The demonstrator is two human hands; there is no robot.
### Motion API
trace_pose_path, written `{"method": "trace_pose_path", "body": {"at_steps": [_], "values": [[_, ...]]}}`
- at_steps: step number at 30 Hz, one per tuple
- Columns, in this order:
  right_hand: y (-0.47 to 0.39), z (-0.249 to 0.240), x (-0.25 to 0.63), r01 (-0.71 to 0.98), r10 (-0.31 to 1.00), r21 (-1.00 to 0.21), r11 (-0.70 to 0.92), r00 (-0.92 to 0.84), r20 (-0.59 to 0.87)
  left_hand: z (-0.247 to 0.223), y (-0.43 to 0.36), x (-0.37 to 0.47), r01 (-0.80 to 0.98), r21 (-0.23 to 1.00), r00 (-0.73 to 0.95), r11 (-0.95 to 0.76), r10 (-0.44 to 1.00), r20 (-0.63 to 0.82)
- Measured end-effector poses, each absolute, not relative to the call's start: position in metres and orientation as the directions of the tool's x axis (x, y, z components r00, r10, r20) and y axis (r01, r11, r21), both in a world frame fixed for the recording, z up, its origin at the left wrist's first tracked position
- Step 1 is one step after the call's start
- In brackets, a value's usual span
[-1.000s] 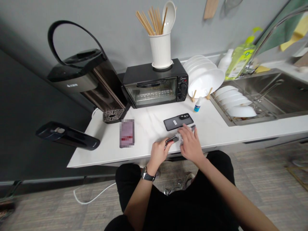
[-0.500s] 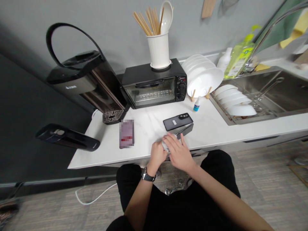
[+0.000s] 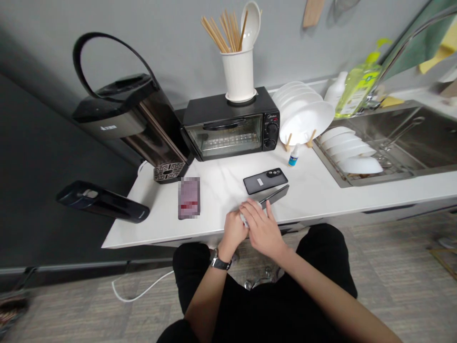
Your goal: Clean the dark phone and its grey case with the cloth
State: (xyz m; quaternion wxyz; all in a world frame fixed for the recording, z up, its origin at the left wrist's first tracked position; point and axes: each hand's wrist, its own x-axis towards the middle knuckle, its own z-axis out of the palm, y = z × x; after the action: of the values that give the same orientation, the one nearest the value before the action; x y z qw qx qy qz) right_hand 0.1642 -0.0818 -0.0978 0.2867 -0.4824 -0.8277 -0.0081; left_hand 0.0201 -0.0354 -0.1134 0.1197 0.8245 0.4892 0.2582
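My left hand, with a watch on its wrist, is closed at the counter's front edge, around the end of a dark flat object. My right hand presses a white cloth or tissue against that object, fingers together; it mostly covers the cloth. The object's far end sticks out to the right, tilted. Just behind it a black phone lies back up, its camera bump to the right. A small white bottle with a blue label stands behind the phone. To the left lies a pixelated purple rectangle.
A toaster oven bears a white holder with chopsticks. At left are a black dispenser and a dark flask. Plates stand in a rack beside the sink, which holds bowls.
The dark object between my hands has turned, so its thin far end now shows more narrowly. My right hand has shifted slightly left over the cloth. The whole view has moved a little.
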Motion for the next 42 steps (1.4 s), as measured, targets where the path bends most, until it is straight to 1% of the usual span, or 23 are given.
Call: {"method": "trace_pose_path", "body": {"at_steps": [2, 5, 7, 9, 13, 15, 17, 20, 22, 24, 28, 29, 31, 32, 35, 37, 39, 42], "values": [[-0.07, -0.098, 0.187, 0.843, 0.814, -0.263, 0.47, -0.299, 0.497, -0.109, -0.037, 0.022, 0.729, 0.486, 0.376, -0.482, 0.875, 0.305], [-0.049, -0.096, 0.22, 0.909, 0.838, -0.298, 0.293, -0.094, 0.538, -0.102, -0.039, 0.025, 0.674, 0.569, 0.357, -0.471, 0.882, 0.308], [-0.046, -0.093, 0.221, 0.915, 0.835, -0.32, 0.246, -0.033, 0.549, -0.101, -0.039, 0.026, 0.656, 0.584, 0.357, -0.479, 0.878, 0.32], [-0.054, -0.092, 0.201, 0.895, 0.836, -0.32, 0.309, -0.095, 0.541, -0.105, -0.038, 0.025, 0.682, 0.547, 0.361, -0.485, 0.874, 0.325], [-0.079, -0.096, 0.161, 0.817, 0.792, -0.265, 0.513, -0.33, 0.513, -0.114, -0.037, 0.022, 0.747, 0.451, 0.383, -0.488, 0.871, 0.307], [-0.079, -0.099, 0.168, 0.808, 0.777, -0.234, 0.54, -0.372, 0.508, -0.114, -0.037, 0.021, 0.75, 0.447, 0.385, -0.487, 0.872, 0.304], [-0.067, -0.1, 0.194, 0.842, 0.794, -0.23, 0.489, -0.32, 0.517, -0.11, -0.038, 0.022, 0.735, 0.479, 0.373, -0.48, 0.876, 0.306], [-0.045, -0.098, 0.234, 0.907, 0.836, -0.289, 0.306, -0.111, 0.537, -0.104, -0.04, 0.026, 0.693, 0.546, 0.35, -0.472, 0.881, 0.318], [-0.042, -0.095, 0.238, 0.917, 0.842, -0.321, 0.238, -0.03, 0.539, -0.102, -0.04, 0.027, 0.679, 0.559, 0.347, -0.475, 0.879, 0.326], [-0.051, -0.094, 0.22, 0.907, 0.844, -0.317, 0.276, -0.071, 0.531, -0.105, -0.039, 0.026, 0.689, 0.543, 0.351, -0.481, 0.876, 0.33], [-0.081, -0.096, 0.17, 0.819, 0.797, -0.247, 0.518, -0.357, 0.487, -0.112, -0.037, 0.022, 0.747, 0.453, 0.372, -0.486, 0.871, 0.32], [-0.084, -0.097, 0.167, 0.803, 0.782, -0.232, 0.549, -0.396, 0.481, -0.113, -0.037, 0.021, 0.756, 0.438, 0.378, -0.487, 0.871, 0.315], [-0.078, -0.098, 0.178, 0.817, 0.784, -0.22, 0.533, -0.38, 0.491, -0.111, -0.037, 0.021, 0.752, 0.448, 0.375, -0.483, 0.873, 0.311], [-0.072, -0.098, 0.19, 0.842, 0.798, -0.224, 0.49, -0.33, 0.504, -0.109, -0.038, 0.022, 0.743, 0.468, 0.368, -0.479, 0.876, 0.311], [-0.048, -0.097, 0.229, 0.914, 0.838, -0.276, 0.297, -0.111, 0.534, -0.102, -0.04, 0.025, 0.696, 0.542, 0.348, -0.472, 0.881, 0.32], [-0.043, -0.094, 0.237, 0.922, 0.843, -0.308, 0.234, -0.035, 0.536, -0.102, -0.04, 0.027, 0.681, 0.557, 0.348, -0.476, 0.879, 0.325], [-0.05, -0.092, 0.222, 0.906, 0.844, -0.314, 0.284, -0.081, 0.529, -0.104, -0.039, 0.026, 0.694, 0.537, 0.351, -0.479, 0.877, 0.329], [-0.072, -0.093, 0.181, 0.832, 0.812, -0.283, 0.478, -0.295, 0.504, -0.112, -0.037, 0.022, 0.735, 0.469, 0.371, -0.49, 0.869, 0.326]]}}
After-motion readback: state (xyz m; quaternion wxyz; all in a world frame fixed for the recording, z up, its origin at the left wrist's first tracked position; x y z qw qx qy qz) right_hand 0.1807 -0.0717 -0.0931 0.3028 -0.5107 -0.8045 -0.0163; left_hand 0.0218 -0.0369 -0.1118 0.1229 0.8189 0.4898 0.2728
